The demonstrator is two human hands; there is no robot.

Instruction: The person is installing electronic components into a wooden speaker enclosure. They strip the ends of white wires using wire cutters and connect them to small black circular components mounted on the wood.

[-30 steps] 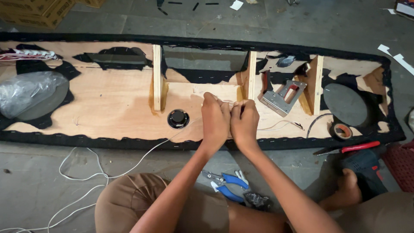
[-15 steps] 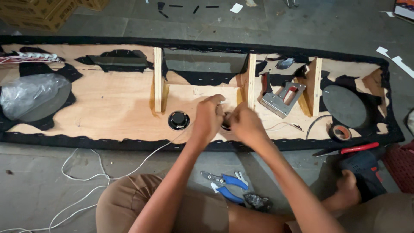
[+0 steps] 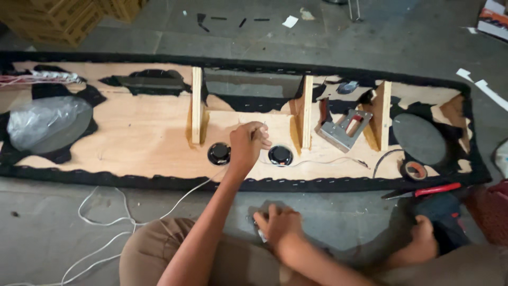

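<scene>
While left hand (image 3: 247, 142) pinches wire (image 3: 159, 214), maybe

Pale plywood panel (image 3: 143, 143) with black fabric edging (image 3: 317, 184); black round speakers (image 3: 219, 153); white wire (image 3: 106, 233); red-handled tool (image 3: 423, 191); grey concrete floor (image 3: 370, 42).

I see a thin white wire (image 3: 253, 130) pinched at its end over the long plywood panel (image 3: 148, 143), between two upright wooden dividers; its slack trails off the panel's black-trimmed near edge and loops across the concrete floor. Two small round black speakers (image 3: 219, 153) lie flat on the panel, one either side of the pinched wire. A small tool (image 3: 259, 230) on the floor is mostly hidden under a hand.
</scene>
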